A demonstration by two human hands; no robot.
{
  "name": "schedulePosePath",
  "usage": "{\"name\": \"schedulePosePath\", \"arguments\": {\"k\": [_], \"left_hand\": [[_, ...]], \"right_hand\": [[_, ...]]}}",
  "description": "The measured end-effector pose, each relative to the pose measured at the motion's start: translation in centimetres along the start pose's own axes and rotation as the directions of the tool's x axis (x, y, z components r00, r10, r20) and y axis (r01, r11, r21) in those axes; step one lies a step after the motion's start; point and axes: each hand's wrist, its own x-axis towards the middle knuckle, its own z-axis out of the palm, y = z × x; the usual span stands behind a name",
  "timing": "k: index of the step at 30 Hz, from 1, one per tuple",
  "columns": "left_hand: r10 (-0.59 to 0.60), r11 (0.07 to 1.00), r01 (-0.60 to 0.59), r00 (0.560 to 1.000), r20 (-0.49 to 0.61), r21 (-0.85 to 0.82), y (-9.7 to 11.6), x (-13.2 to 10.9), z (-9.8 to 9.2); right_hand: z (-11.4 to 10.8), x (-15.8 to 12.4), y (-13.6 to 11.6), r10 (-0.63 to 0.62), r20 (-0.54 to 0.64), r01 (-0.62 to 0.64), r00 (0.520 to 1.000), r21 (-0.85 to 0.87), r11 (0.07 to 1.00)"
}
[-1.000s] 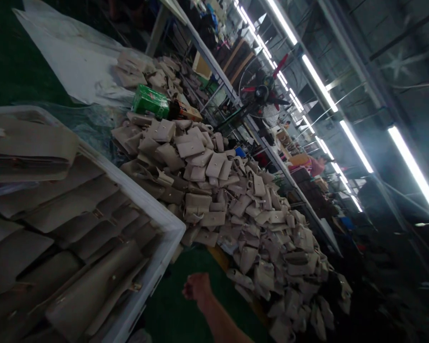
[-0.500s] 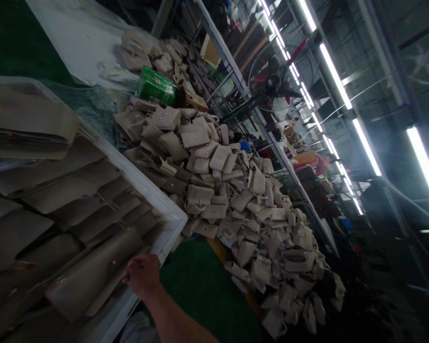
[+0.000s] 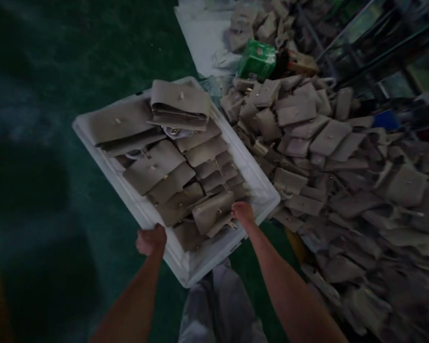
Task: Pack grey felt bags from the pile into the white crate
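Note:
A white plastic tray [image 3: 268, 197] is in front of my legs, turned at an angle and filled with taupe handbags [image 3: 159, 166] that have small metal clasps. My left hand [image 3: 151, 239] is closed on the tray's near left rim. Inside the near right side, my right hand [image 3: 243, 213] is closed at the end of one taupe handbag [image 3: 212, 212]; its fingertips are partly hidden. Another handbag [image 3: 180, 105] lies on top of the others at the far end.
To the right, a large heap of similar bags [image 3: 300, 143] spreads over the floor. A green box [image 3: 256, 59] sits at the heap's far end, beside a white sheet [image 3: 203, 35]. Green floor [image 3: 103, 57] extends on the left. Metal racks [image 3: 372, 43] stand at the upper right.
My view has swung down and left, bringing the whole tray and my left hand into sight. My right hand stays at the end of the same handbag.

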Motion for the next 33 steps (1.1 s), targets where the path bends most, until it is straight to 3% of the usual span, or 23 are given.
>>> {"name": "schedulePosePath", "arguments": {"k": [3,6,8,10,12,14,18,20,21,24,26,27,31,33], "left_hand": [[-0.079,0.996,0.078,0.997,-0.02,-0.037,-2.4,2.7,-0.1],[-0.051,0.995,0.049,0.998,-0.029,-0.082,-2.2,2.6,1.3],[-0.036,0.994,0.032,0.999,-0.033,-0.1,-2.1,2.6,1.8],[-0.021,0.994,0.016,0.999,-0.04,-0.111,-2.4,2.8,2.0],[-0.009,0.993,0.004,0.999,-0.045,-0.118,-2.8,3.2,1.9],[-0.002,0.992,-0.004,0.999,-0.045,-0.125,-3.1,3.4,1.9],[0.008,0.991,-0.015,0.999,-0.05,-0.134,-3.3,3.5,2.0],[0.013,0.99,-0.02,0.999,-0.052,-0.139,-3.3,3.5,2.2],[0.013,0.99,-0.02,0.999,-0.051,-0.141,-3.4,3.6,2.2],[0.008,0.989,-0.015,0.999,-0.049,-0.145,-3.6,3.7,2.3],[0.01,0.989,-0.017,0.999,-0.048,-0.145,-3.7,3.8,2.3],[0.013,0.989,-0.02,0.999,-0.049,-0.144,-3.8,3.8,2.2],[0.025,0.989,-0.031,0.999,-0.042,-0.145,-3.7,3.7,2.0],[0.025,0.989,-0.03,0.999,-0.034,-0.147,-3.6,3.6,1.9]], "right_hand": [[2.5,3.3,2.1,-0.06,-0.028,0.047,0.998,-0.338,0.94],[4.1,4.5,2.8,-0.231,-0.024,0.163,0.973,-0.637,0.753],[5.3,4.6,2.6,-0.435,0.106,0.341,0.894,-0.791,0.508],[6.6,4.9,2.1,-0.549,0.355,0.538,0.757,-0.815,0.215],[7.8,5.5,1.6,-0.49,0.589,0.673,0.643,-0.74,-0.005],[9.0,6.6,1.2,-0.36,0.71,0.724,0.605,-0.679,-0.122],[10.5,8.1,0.1,-0.216,0.749,0.724,0.627,-0.662,-0.194],[11.1,7.5,-0.4,-0.183,0.78,0.752,0.599,-0.626,-0.207],[11.5,6.8,-0.6,-0.172,0.811,0.783,0.559,-0.584,-0.213],[12.8,3.7,-0.9,-0.203,0.903,0.875,0.378,-0.42,-0.241],[14.1,2.1,-0.9,-0.275,0.907,0.882,0.318,-0.39,-0.264],[14.8,1.7,-0.8,-0.303,0.898,0.874,0.32,-0.403,-0.27],[17.7,2.2,-0.5,-0.266,0.86,0.826,0.435,-0.499,-0.263],[18.3,2.6,-0.3,-0.234,0.861,0.82,0.452,-0.504,-0.27]]}}
